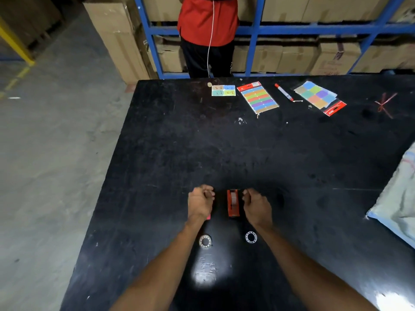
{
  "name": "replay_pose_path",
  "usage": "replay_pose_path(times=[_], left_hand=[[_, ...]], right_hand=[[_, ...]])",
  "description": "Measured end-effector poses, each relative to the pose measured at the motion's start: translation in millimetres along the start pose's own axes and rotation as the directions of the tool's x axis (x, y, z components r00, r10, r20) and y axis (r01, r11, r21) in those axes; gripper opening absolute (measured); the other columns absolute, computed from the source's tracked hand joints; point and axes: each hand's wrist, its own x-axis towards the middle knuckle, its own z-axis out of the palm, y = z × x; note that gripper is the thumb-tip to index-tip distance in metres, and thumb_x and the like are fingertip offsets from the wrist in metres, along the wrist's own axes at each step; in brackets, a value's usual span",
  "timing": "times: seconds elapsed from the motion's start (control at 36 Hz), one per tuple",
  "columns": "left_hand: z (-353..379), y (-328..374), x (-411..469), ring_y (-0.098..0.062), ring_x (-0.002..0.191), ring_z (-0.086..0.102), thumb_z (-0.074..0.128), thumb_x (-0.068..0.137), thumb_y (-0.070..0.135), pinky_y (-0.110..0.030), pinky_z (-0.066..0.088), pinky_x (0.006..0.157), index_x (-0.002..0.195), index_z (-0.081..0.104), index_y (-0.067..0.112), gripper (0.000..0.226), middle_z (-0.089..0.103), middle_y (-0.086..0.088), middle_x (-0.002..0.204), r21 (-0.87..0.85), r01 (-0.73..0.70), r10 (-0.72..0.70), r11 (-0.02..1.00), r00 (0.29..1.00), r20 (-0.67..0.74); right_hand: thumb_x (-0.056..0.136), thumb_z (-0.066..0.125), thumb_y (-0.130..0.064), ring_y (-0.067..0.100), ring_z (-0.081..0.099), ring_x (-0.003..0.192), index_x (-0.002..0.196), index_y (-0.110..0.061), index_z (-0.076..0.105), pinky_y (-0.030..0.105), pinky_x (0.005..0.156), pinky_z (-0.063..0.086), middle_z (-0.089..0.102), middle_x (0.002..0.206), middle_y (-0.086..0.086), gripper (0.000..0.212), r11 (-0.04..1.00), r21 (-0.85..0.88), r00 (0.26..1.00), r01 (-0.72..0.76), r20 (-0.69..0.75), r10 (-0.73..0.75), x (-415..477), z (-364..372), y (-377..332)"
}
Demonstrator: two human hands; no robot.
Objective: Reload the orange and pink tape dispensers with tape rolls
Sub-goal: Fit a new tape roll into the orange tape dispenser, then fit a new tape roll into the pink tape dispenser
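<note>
The orange tape dispenser (232, 204) stands on the black table (224, 149) between my hands, with a clear tape roll seated in it. My left hand (199, 204) is curled over the pink tape dispenser (208, 217); only a pink sliver shows by the wrist. My right hand (256, 205) hovers just right of the orange dispenser, fingers curled, with nothing visible in them. Two white ring-shaped tape rolls lie nearer me, the left roll (205, 241) and the right roll (251, 237), both apart from my hands.
At the far edge lie a coloured label card (223, 90), a pack of colour strips (258, 100), a red marker (284, 92) and a sticky-note pack (318, 96). A person in red (207, 30) stands behind the table. A pale sack (397, 203) rests at the right edge.
</note>
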Motion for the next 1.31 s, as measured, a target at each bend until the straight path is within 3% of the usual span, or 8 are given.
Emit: replay_pose_path(times=[0.08, 0.14, 0.19, 0.28, 0.47, 0.78, 1.08, 1.31], left_hand=[[-36.6, -1.3, -1.5, -0.004, 0.067, 0.064, 0.051, 0.086, -0.004, -0.005, 0.049, 0.068, 0.1, 0.071, 0.014, 0.031, 0.07, 0.004, 0.078, 0.125, -0.099, 0.108, 0.987, 0.992, -0.061], [-53.3, -11.2, 1.3, -0.011, 0.076, 0.062, 0.06, 0.082, -0.006, -0.013, 0.053, 0.076, 0.113, 0.068, 0.013, 0.037, 0.066, 0.002, 0.092, 0.144, -0.096, 0.101, 0.985, 0.994, -0.029], [-63.7, -23.3, 4.7, -0.014, 0.092, 0.057, 0.075, 0.077, 0.001, -0.025, 0.054, 0.09, 0.134, 0.055, 0.014, 0.062, 0.058, 0.002, 0.113, 0.164, -0.054, 0.035, 0.985, 0.992, 0.119], [-75.3, -41.6, 6.1, -0.018, 0.127, 0.047, 0.085, 0.068, 0.015, -0.035, 0.038, 0.114, 0.151, 0.029, 0.021, 0.101, 0.042, -0.001, 0.141, 0.283, -0.036, -0.08, 0.959, 0.917, 0.39], [-65.5, -61.4, 4.0, -0.016, 0.128, 0.041, 0.09, 0.056, 0.035, -0.035, 0.03, 0.116, 0.153, 0.019, 0.032, 0.12, 0.048, 0.0, 0.137, 0.389, -0.202, 0.014, 0.899, 0.9, 0.435], [-65.4, -62.5, 23.5, -0.016, 0.132, 0.047, 0.091, 0.055, 0.042, -0.034, 0.034, 0.116, 0.147, 0.036, 0.025, 0.108, 0.05, 0.001, 0.144, 0.3, -0.278, 0.139, 0.913, 0.9, 0.413], [-68.6, -47.2, 20.0, -0.022, 0.134, 0.047, 0.085, 0.069, 0.039, -0.03, 0.03, 0.113, 0.148, 0.033, 0.014, 0.097, 0.049, -0.004, 0.147, 0.384, -0.344, 0.158, 0.857, 0.884, 0.439], [-68.8, -47.1, 16.6, -0.022, 0.142, 0.036, 0.088, 0.065, 0.031, -0.034, 0.022, 0.118, 0.152, 0.021, 0.016, 0.111, 0.038, -0.003, 0.154, 0.377, -0.267, 0.073, 0.887, 0.886, 0.457]], right_hand=[[0.094, 0.054, -0.024, 0.031, 0.069, 0.089, 0.095, -0.019, 0.067, 0.041, 0.073, 0.055, 0.074, 0.098, 0.005, 0.014, 0.986, -0.014, 0.986, 0.166, 0.022, -0.166, -0.3, 0.9, -24.6], [0.092, 0.058, -0.022, 0.027, 0.069, 0.087, 0.093, -0.02, 0.068, 0.04, 0.073, 0.055, 0.072, 0.097, 0.001, 0.011, 0.962, -0.01, 0.953, 0.272, 0.14, -0.268, 0.3, 6.9, -40.0], [0.091, 0.059, -0.022, 0.027, 0.068, 0.089, 0.095, -0.021, 0.069, 0.041, 0.074, 0.054, 0.069, 0.098, 0.002, 0.011, 0.931, -0.034, 0.897, 0.364, 0.281, -0.34, 0.5, 13.8, -51.3], [0.09, 0.061, -0.023, 0.027, 0.065, 0.098, 0.104, -0.018, 0.069, 0.042, 0.08, 0.052, 0.064, 0.103, 0.005, 0.017, 0.868, -0.105, 0.82, 0.485, 0.399, -0.41, -0.1, 29.0, -65.8], [0.09, 0.057, -0.022, 0.025, 0.061, 0.11, 0.123, -0.022, 0.06, 0.039, 0.084, 0.047, 0.058, 0.12, 0.003, 0.033, 0.831, -0.246, 0.816, 0.5, 0.457, -0.356, -0.5, 55.0, -86.9], [0.089, 0.059, -0.021, 0.028, 0.067, 0.1, 0.118, -0.018, 0.063, 0.038, 0.085, 0.053, 0.053, 0.127, 0.005, 0.03, 0.848, -0.351, 0.874, 0.398, 0.424, -0.235, 11.0, 77.5, -91.5], [0.088, 0.065, -0.017, 0.028, 0.058, 0.104, 0.115, -0.006, 0.064, 0.038, 0.096, 0.044, 0.04, 0.106, 0.001, 0.029, 0.915, -0.175, 0.789, 0.365, 0.579, -0.204, 26.9, 68.7, -91.0], [0.078, 0.074, -0.023, 0.02, 0.056, 0.105, 0.114, -0.018, 0.064, 0.039, 0.096, 0.043, 0.05, 0.112, 0.0, 0.038, 0.935, -0.114, 0.81, 0.335, 0.542, -0.224, 17.7, 55.0, -90.6]])
